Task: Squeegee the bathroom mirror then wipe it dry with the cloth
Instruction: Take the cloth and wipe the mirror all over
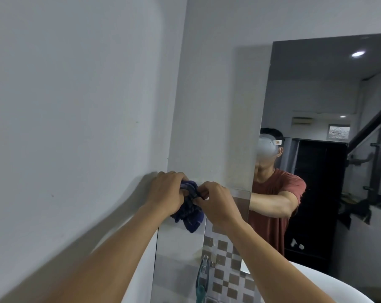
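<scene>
A dark blue checked cloth is bunched between both hands at the wall corner, left of the mirror. My left hand grips its upper part from the left. My right hand pinches it from the right. The cloth's lower end hangs down below the hands. The mirror fills the right of the view and reflects a person in a red shirt. No squeegee is in view that I can identify.
A white wall fills the left. Below the hands is a checkered tile strip with a hook holding a green-handled item. A white basin rim curves at the bottom right.
</scene>
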